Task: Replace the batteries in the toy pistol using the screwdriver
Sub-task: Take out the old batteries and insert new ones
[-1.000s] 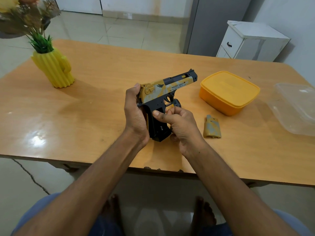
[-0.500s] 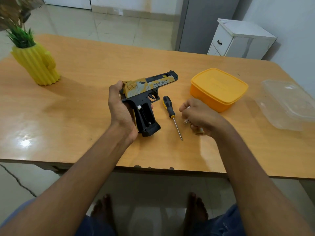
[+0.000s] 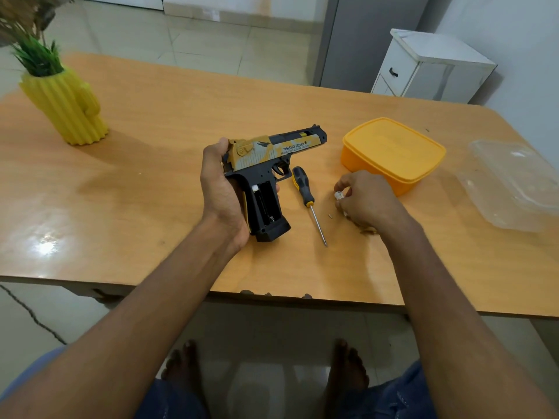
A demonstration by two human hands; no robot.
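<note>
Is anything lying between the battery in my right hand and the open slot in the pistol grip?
Only the screwdriver lies on the table between the right hand and the toy pistol; lifting the battery over it avoids it.

Our left hand (image 3: 222, 192) sits at centre frame, fingers and thumb curled around what it holds, forearm running down to the lower left. Our right hand (image 3: 367, 199) lies right of centre, knuckles up, fingertips pinching something small and pale, forearm stretching toward the lower right.

Toy pistol (image 3: 272, 164) upright, batt. bay open; screwdriver (image 3: 305, 195) flat beside it on table.
</note>
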